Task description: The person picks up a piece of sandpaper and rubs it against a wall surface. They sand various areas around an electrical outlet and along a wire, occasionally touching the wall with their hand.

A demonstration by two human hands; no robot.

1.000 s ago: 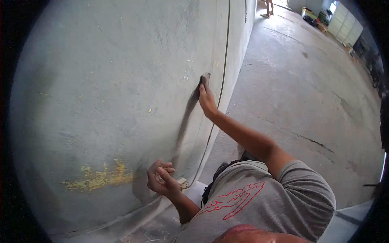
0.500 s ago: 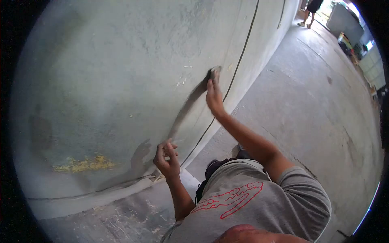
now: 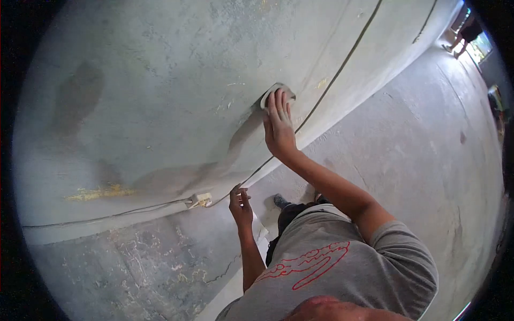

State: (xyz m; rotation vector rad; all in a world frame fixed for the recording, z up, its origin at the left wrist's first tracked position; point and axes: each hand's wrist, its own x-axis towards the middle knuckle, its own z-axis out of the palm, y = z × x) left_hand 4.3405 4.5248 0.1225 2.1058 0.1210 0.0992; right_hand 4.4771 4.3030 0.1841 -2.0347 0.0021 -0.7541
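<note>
Against the green-grey wall (image 3: 176,101), my right hand (image 3: 281,128) presses a piece of sandpaper (image 3: 266,101), pale and curling at its edges. The fingers lie over the sheet, and its abrasive face is hidden. A few light scratches and bare patches mark the paint just left of it. Lower down, my left hand (image 3: 242,206) hovers near the base of the wall with loosely bent, separated fingers and nothing in it. A cream socket box (image 3: 201,200) on the wall is close to its left side.
A dark cable (image 3: 342,67) runs along the wall, and another cable (image 3: 107,216) leads left from the socket box. Worn concrete floor (image 3: 396,144) spreads to the right. In the far doorway another person's legs (image 3: 459,43) show. A yellow worn patch (image 3: 101,192) marks the wall.
My right hand has turned flatter over the sandpaper on the wall. My left hand has shifted away from the wall, past the socket box, which now shows fully. The view has swung left.
</note>
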